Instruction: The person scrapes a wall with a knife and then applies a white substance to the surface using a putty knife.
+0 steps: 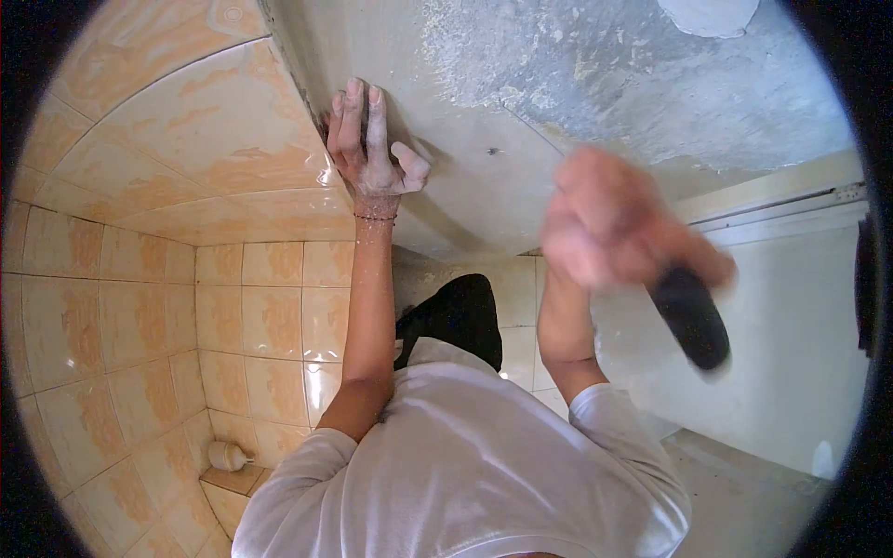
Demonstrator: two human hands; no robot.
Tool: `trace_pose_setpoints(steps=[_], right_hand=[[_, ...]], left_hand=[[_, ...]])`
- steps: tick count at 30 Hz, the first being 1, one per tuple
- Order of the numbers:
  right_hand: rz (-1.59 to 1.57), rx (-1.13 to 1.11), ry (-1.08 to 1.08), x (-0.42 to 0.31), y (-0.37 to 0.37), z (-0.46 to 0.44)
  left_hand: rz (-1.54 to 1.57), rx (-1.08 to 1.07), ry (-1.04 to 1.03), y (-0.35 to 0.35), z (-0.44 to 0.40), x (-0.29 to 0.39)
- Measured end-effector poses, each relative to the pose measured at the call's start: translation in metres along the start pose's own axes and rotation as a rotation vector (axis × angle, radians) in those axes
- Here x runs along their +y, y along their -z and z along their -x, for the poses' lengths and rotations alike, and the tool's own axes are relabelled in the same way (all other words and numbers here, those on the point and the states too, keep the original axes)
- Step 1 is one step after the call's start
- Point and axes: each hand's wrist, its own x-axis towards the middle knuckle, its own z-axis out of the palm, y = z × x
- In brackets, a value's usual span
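Observation:
My left hand [372,153] is dusted with white powder and rests against the painted wall [456,177], fingers stretched out, near the edge of the tiles. In my right hand [609,219], blurred by motion, is a scraper [690,316] gripped in a closed fist. Its thick black handle sticks out below the fist. The thin blade reaches up to the wall, where its tip meets the border of a rough, bare grey patch [642,84]. The blade looks narrow from here, and my fingers hide where it joins the handle.
Orange-patterned tiles [186,139] cover the wall at left. A white door [735,325] with a metal strip along its top stands at right. On a tiled ledge at lower left sits a small white container [226,456].

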Motion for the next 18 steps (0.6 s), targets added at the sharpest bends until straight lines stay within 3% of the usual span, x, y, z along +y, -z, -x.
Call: trace_pose_setpoints(steps=[2, 17, 18], right_hand=[[0.38, 0.017, -0.188, 0.0, -0.011, -0.003], [0.347, 0.419, -0.188, 0.009, -0.034, -0.004], [0.361, 0.331, -0.189, 0.005, -0.025, -0.001]], left_hand=[[0.01, -0.013, 0.005, 0.002, 0.001, 0.002], [0.028, -0.037, 0.009, 0.005, 0.0, 0.005], [0.034, -0.022, -0.002, 0.003, 0.0, 0.003]])
